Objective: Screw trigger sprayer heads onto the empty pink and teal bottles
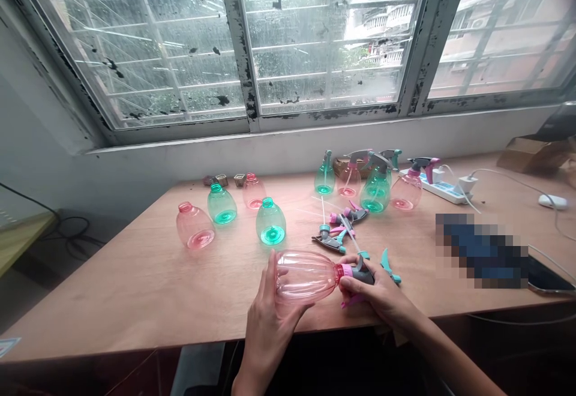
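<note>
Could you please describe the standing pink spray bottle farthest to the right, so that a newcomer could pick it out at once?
On the wooden table below the window, find the white power strip. The pink spray bottle stands by its left end, with a pink trigger. It is the rightmost standing bottle, next to a green spray bottle.

So there was just the one head cam, perched above the near edge of the table (148,276), pretty close, tilted down across it and facing the windows behind its far edge.
</note>
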Motion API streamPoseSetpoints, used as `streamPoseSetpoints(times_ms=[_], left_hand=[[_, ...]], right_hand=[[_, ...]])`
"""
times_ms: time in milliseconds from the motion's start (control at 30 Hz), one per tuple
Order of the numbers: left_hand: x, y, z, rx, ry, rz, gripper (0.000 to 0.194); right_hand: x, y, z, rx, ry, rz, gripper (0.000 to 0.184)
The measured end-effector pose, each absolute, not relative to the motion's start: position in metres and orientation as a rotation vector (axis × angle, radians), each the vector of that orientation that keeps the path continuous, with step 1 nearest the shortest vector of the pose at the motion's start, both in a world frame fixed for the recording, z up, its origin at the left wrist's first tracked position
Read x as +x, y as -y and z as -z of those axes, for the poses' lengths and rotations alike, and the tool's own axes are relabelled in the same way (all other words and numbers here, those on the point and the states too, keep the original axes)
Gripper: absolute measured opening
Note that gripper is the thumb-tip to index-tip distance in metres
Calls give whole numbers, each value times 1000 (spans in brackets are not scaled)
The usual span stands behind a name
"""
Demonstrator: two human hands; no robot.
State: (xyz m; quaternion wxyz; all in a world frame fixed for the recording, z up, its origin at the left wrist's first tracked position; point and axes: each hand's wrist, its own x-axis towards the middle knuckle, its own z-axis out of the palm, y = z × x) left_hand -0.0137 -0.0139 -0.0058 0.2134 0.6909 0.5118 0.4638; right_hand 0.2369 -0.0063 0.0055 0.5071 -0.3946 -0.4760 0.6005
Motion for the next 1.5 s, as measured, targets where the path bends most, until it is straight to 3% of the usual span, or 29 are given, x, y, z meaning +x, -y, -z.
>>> streamPoseSetpoints(times_ms=[167, 667, 900, 1100, 1500], left_hand=[[-17, 15, 6, 1898, -1407, -1261, 115], [-14, 13, 7, 1933, -1447, -1250, 103], [-18, 14, 11, 1983, -1344, -1266, 119], [-18, 14, 9, 1946, -1374, -1223, 103], [-15, 14, 7, 1977, -1393, -1262, 96]], right_hand=[[236, 8, -7, -966, 1159, -1431, 50], [235, 6, -7, -950, 1108, -1443, 52], [236, 6, -7, -952, 1107, -1433, 52], [234, 8, -9, -954, 1096, -1417, 50], [237, 4, -4, -919, 1106, -1443, 53]])
